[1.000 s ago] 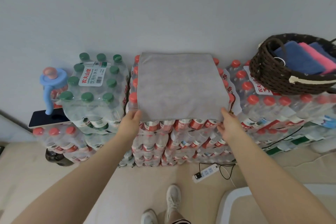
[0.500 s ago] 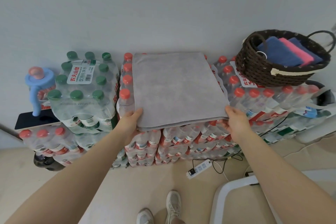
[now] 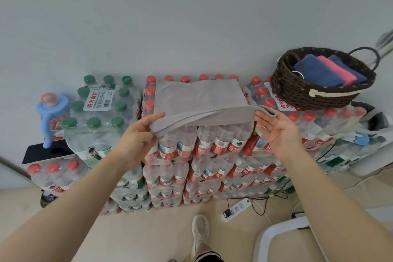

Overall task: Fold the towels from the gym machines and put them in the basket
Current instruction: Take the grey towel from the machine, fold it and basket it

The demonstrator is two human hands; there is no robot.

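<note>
Towel (image 3: 197,100), grey, lay flat on the stacked water bottles (image 3: 212,144) a moment ago; now its near edge is up. Left hand (image 3: 140,134) and right hand (image 3: 276,130) fingers pinch its corners, probably folding it before the basket (image 3: 297,95).

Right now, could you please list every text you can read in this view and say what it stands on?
"农夫山泉 饮用纯净水": white label on the shrink-wrapped green-capped bottle pack.
"农夫山泉", partly hidden: white label on the red-capped bottle pack under the dark woven basket.
Barcode digits and individual bottle labels: too small to read.
</note>
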